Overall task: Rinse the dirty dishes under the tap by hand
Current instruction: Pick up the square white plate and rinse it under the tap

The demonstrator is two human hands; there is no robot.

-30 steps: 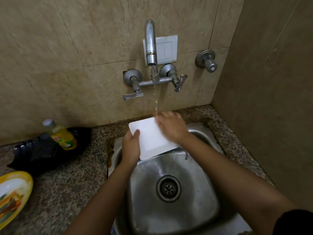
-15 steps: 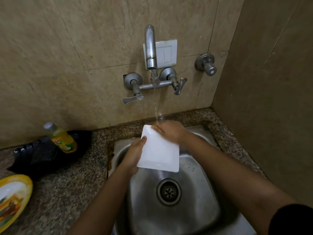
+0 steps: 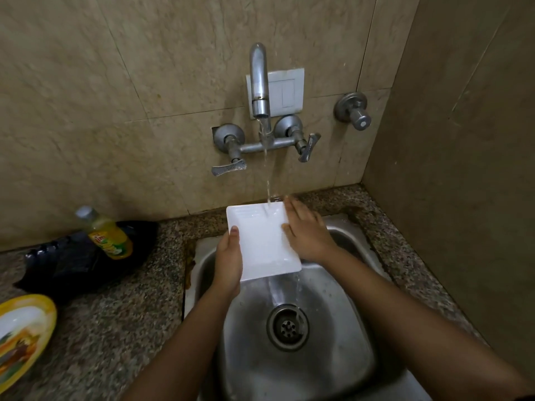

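Observation:
A white square plate (image 3: 260, 241) is held tilted over the steel sink (image 3: 341, 351), its far edge under the running stream from the wall tap (image 3: 259, 82). Water runs down the plate and off its near right corner toward the drain (image 3: 287, 327). My left hand (image 3: 228, 261) grips the plate's left edge, thumb on top. My right hand (image 3: 307, 233) lies flat with spread fingers on the plate's right side. The plate's underside is hidden.
On the speckled granite counter (image 3: 115, 314) left of the sink lie a yellow dish-soap bottle (image 3: 108, 235) on a black bag (image 3: 72, 267) and a yellow-rimmed plate (image 3: 20, 334). Two lever handles (image 3: 228, 169) flank the tap. A wall stands close on the right.
The plate has turned in my hands and now sits squarer under the stream, with water sheeting off it. My right hand shifted from the plate's top edge to its right side.

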